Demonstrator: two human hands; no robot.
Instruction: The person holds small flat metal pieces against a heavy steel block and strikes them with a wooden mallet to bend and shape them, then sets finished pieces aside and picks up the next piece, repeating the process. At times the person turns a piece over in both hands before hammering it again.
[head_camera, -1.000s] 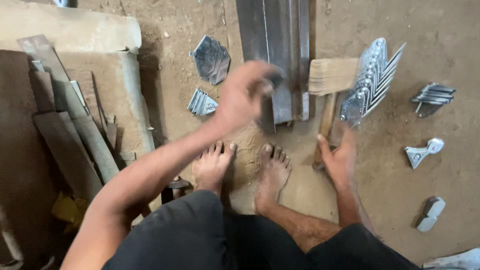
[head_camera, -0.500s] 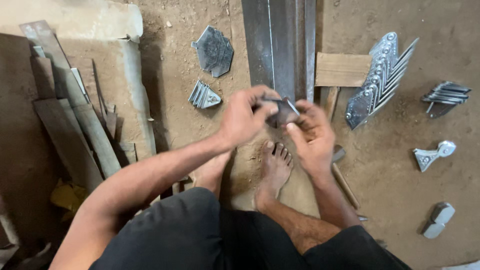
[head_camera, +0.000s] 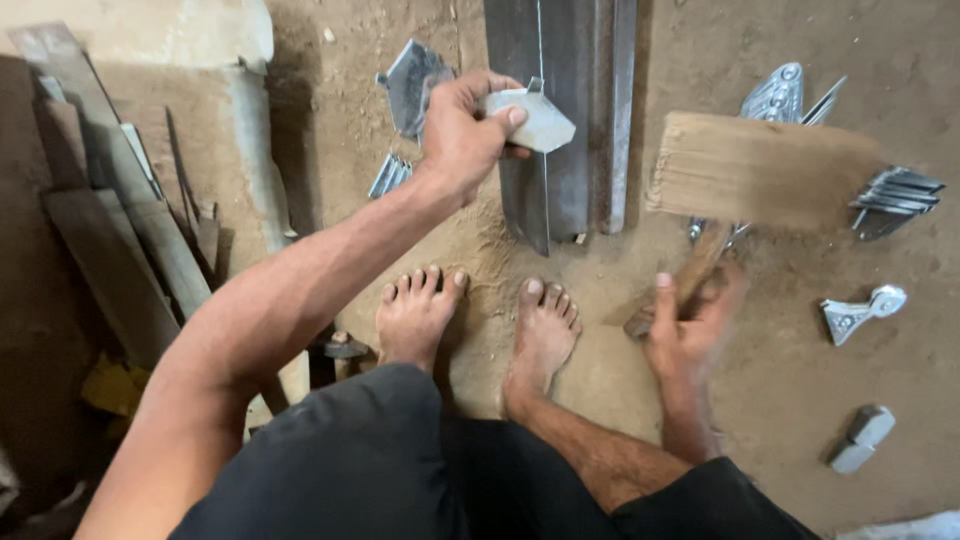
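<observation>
My left hand (head_camera: 462, 130) grips a small flat piece of sheet metal (head_camera: 535, 118) and holds it against the near end of a long steel angle bar (head_camera: 570, 110) lying on the dirt floor. My right hand (head_camera: 690, 330) is closed around the handle of a wooden mallet (head_camera: 760, 170), whose big block head hangs raised and blurred to the right of the bar. My two bare feet rest on the ground just below the bar.
Shaped metal pieces lie about: a flat plate (head_camera: 410, 85) and a small stack (head_camera: 390, 175) left of the bar, a fanned stack (head_camera: 895, 200) and loose bits (head_camera: 855, 315) (head_camera: 862, 438) at the right. Wooden planks (head_camera: 120, 230) lean at the left.
My hands were together over the metal piece half a second ago. Now the left hand holds it on the bar alone, and the right hand has picked up the mallet.
</observation>
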